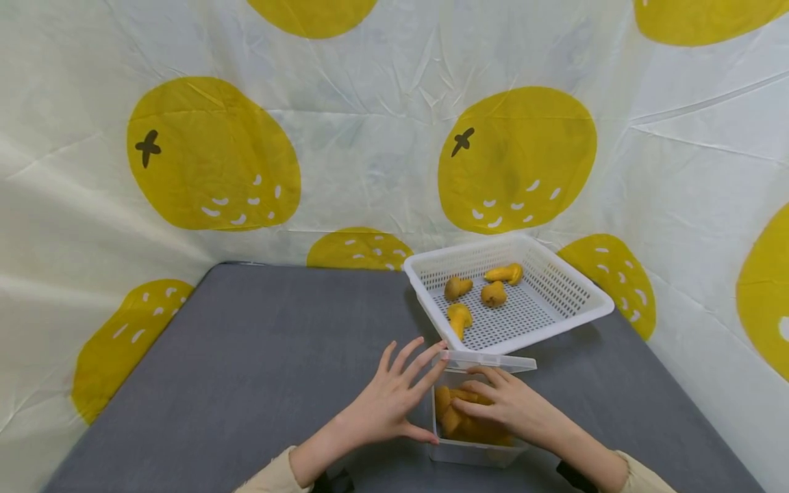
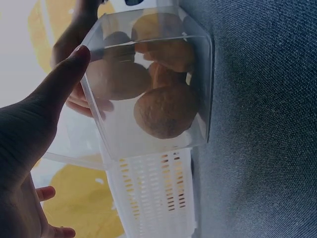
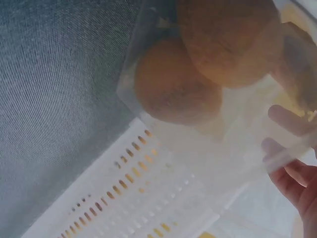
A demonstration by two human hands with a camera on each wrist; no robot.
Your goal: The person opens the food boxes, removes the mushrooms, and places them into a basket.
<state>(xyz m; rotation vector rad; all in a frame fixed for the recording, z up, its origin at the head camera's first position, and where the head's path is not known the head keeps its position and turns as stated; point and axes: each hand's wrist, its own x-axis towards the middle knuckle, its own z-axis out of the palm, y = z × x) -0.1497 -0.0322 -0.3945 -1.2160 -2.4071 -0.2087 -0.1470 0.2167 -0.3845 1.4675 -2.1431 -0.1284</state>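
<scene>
A clear plastic box (image 1: pixel 474 452) stands near the table's front, with several orange-yellow mushrooms (image 1: pixel 459 418) inside. Its clear lid (image 1: pixel 493 361) is raised along the far side. My left hand (image 1: pixel 394 404) is at the box's left side, fingers spread and the thumb at the rim; in the left wrist view that thumb (image 2: pixel 74 64) lies against the rim. The right hand (image 1: pixel 505 407) reaches over the right side into the box, its fingertips among the mushrooms. Through the cloudy wall, the right wrist view shows the loosely bent fingers (image 3: pixel 287 173) near a mushroom (image 3: pixel 302 69).
Behind the box sits a white perforated basket (image 1: pixel 582 308) holding several more mushrooms (image 1: pixel 493 294). The dark grey table (image 1: pixel 246 370) extends to the left. A white cloth (image 1: pixel 370 164) with yellow fruit prints hangs behind and at the sides.
</scene>
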